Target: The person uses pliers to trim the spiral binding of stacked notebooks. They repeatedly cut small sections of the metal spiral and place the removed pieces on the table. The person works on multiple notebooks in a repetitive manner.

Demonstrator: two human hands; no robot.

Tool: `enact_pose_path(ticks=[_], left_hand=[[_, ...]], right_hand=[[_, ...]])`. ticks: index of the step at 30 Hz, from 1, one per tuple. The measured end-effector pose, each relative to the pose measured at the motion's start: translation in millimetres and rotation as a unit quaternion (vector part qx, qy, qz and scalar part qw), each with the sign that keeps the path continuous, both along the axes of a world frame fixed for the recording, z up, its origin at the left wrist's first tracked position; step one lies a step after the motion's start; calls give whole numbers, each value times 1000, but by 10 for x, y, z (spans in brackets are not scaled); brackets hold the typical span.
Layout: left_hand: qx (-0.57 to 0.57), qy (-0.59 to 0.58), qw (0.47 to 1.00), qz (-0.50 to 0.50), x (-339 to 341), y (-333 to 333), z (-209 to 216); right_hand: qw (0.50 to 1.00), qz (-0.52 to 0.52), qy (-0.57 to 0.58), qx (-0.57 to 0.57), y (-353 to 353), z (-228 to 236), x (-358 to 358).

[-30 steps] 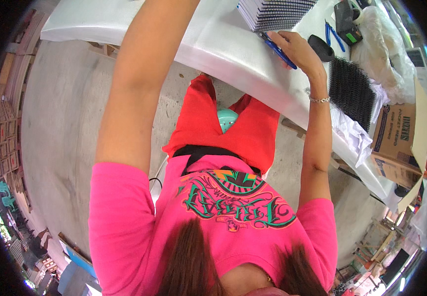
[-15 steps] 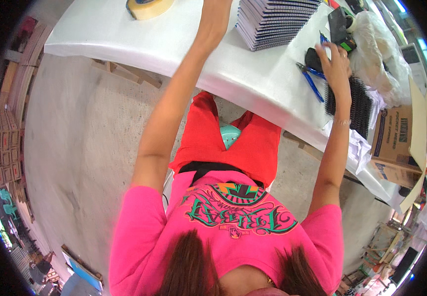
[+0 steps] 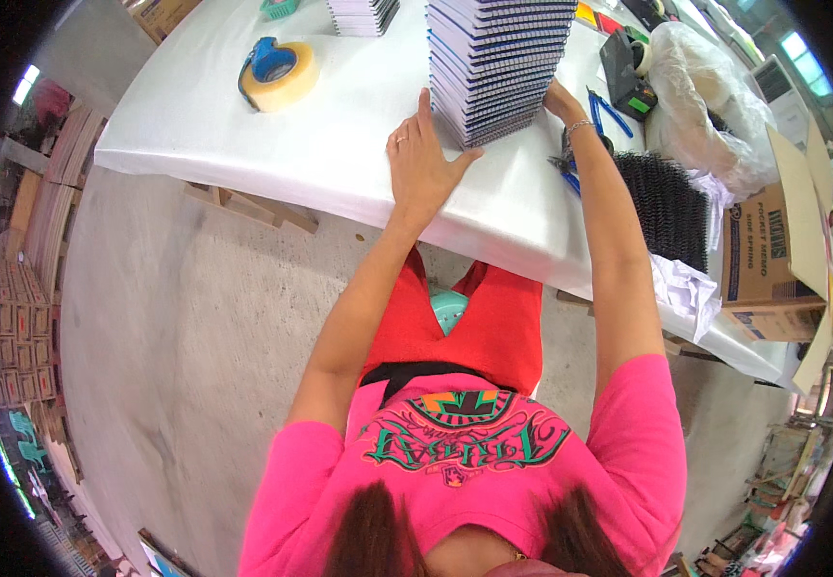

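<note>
A tall stack of spiral-bound notebooks [image 3: 503, 72] with dark wire spines stands on the white-covered table [image 3: 359, 135]. At its near left corner, my left hand [image 3: 424, 163] has fingers and thumb spread, the thumb close against the bottom of the stack. My right hand [image 3: 561, 104] is against the stack's right side; its fingers are mostly hidden behind the notebooks. Right of that wrist lie blue-handled pliers [image 3: 611, 113]. Another blue-handled tool [image 3: 565, 173] is partly covered by my right forearm.
A tape roll in a blue dispenser [image 3: 282, 75] sits at the left, with a smaller notebook stack [image 3: 363, 15] behind. At the right are black spiral coils [image 3: 665, 207], a plastic bag [image 3: 710, 106], a black device [image 3: 626, 75], crumpled paper [image 3: 686, 288] and an open cardboard box [image 3: 772, 255].
My right hand has moved left from above the tools to the stack's right side. My left hand has come back nearer, to the stack's left corner. The view has shifted, showing more tabletop.
</note>
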State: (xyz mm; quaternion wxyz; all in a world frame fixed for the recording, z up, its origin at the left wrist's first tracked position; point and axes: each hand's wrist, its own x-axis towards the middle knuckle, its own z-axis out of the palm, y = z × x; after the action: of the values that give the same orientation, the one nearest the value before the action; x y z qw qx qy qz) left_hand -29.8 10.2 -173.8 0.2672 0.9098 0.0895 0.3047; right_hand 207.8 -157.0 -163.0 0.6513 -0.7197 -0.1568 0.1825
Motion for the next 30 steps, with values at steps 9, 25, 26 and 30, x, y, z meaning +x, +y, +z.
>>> enact_pose_path(ticks=[9,25,26,30], left_hand=[[2,-22,999,-32,22,71,-75],[-91,15,996,-16,569,838,-101],[-85,24,996,-28,641,867,-85],[-48,12,997,-59,833,870,-83]], right_hand=[[998,-39,-49,-22,32,33,-310],[976,-32,-140,-161,-470,166,-1048],[973,-42,-130,-184,-449,208,-1135],[962,40,-135,-233,-409,328,-1355]])
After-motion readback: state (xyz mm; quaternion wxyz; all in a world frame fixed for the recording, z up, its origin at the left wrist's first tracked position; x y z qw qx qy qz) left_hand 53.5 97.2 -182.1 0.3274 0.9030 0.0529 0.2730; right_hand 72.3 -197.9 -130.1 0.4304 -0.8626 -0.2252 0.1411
